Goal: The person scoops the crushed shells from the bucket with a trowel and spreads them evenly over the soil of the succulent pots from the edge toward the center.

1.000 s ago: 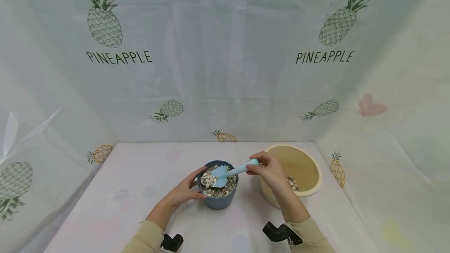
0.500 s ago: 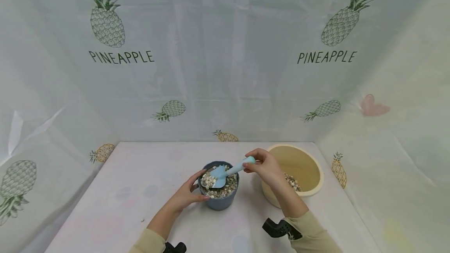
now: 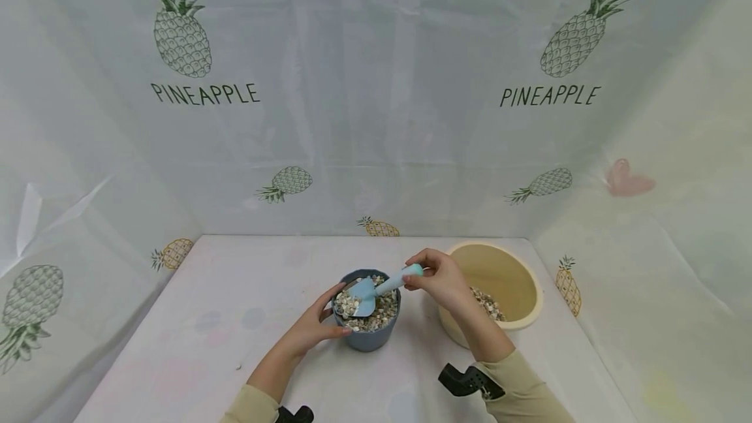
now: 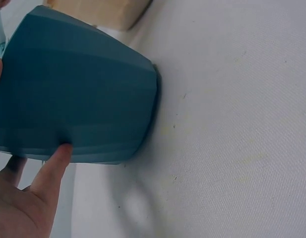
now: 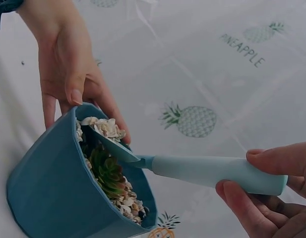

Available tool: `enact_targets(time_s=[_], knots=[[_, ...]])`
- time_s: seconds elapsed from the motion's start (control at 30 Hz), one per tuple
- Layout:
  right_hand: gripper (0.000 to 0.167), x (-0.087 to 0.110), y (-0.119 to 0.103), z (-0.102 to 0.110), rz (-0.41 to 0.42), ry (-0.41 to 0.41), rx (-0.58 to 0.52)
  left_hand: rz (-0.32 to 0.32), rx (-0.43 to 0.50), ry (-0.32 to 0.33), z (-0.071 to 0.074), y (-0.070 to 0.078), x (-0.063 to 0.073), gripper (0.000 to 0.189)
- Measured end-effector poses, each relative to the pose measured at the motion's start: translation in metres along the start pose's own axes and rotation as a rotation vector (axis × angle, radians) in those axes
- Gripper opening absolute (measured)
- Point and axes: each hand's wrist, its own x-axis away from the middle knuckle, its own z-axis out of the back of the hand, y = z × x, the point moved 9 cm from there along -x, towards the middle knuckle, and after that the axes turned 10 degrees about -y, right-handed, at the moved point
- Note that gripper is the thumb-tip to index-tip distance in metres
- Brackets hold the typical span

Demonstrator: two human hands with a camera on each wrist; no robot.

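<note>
On the white table [image 3: 194, 351], L hand [image 3: 308, 330] grips the faceted blue plastic pot [image 3: 369, 341], R hand [image 3: 443, 281] pinches the pale-blue plastic trowel [image 3: 365, 294] in its mouth w/ beige gravel [image 3: 346, 304] aboard, prob. mid-fill, next needing a gentle tilt clear of the green rosette succulent [image 5: 107, 171].

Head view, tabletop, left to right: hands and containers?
Left hand → blue-grey pot → right hand → cream bucket. Blue trowel left out: it overlaps pot and right hand.

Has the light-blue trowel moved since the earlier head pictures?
Yes: in the head view the trowel has shifted slightly to the picture's left, away from the standing cream bucket.
</note>
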Motion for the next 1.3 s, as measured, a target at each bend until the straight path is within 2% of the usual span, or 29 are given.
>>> enact_targets(time_s=[0.27,0.63,0.97,1.3], knots=[[0.019,0.002,-0.004,-0.004,0.018,-0.082,0.066,-0.037,0.001,-0.013,-0.001,0.0,-0.001,0.093],[0.018,-0.003,-0.019,-0.006,0.079,-0.158,0.154,-0.023,0.002,-0.006,-0.001,-0.003,-0.002,0.096],[0.018,-0.015,-0.026,-0.006,0.074,-0.141,0.212,-0.042,0.001,-0.012,-0.001,0.0,0.0,0.095],[0.018,-0.015,-0.03,-0.004,0.058,-0.125,0.184,-0.038,0.005,-0.013,-0.001,0.0,0.001,0.095]])
